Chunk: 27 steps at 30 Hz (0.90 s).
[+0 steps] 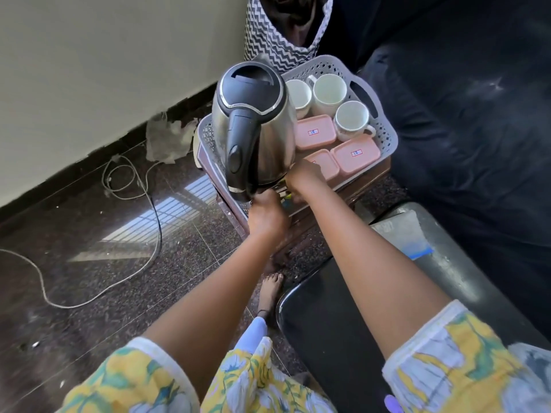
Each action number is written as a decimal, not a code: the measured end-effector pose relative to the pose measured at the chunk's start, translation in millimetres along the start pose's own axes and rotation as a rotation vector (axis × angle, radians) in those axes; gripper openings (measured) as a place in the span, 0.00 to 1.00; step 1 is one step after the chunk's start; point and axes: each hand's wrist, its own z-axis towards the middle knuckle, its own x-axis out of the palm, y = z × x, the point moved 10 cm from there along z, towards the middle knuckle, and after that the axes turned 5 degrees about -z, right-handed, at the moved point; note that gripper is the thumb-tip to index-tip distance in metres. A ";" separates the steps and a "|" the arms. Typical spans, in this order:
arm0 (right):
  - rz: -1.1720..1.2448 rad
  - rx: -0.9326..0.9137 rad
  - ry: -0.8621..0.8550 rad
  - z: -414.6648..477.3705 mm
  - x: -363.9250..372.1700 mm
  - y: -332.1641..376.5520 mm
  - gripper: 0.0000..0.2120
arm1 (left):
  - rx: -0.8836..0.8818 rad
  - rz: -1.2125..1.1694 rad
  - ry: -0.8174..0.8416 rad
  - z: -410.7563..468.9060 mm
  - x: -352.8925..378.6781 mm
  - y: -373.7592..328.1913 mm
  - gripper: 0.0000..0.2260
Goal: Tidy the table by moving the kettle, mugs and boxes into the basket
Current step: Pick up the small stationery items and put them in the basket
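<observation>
Table (369, 177) basket (387, 135); left hand (267, 216), right hand (301, 177) at kettle (268, 135) base.

Head view, downward, near basket (385, 135)

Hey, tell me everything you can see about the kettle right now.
The kettle has a shiny steel-looking body, a closed black lid and a black handle facing the person. It is upright at the left end of the grey basket, next to a pink box and a white mug. The left hand meets its base under the handle, the right hand the base's other side; their grip is hidden.
</observation>
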 end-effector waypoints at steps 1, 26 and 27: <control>0.067 0.010 -0.021 1.1 -4.0 -5.1 0.14 | 0.033 -0.002 -0.001 0.3 1.5 -3.5 0.09; 0.777 0.482 -0.714 -178.3 10.6 -341.5 0.10 | 0.870 0.037 0.224 -197.4 191.9 -117.0 0.17; 0.779 0.513 -0.731 -189.9 16.7 -359.3 0.10 | 0.867 0.074 0.281 -211.7 210.1 -111.1 0.17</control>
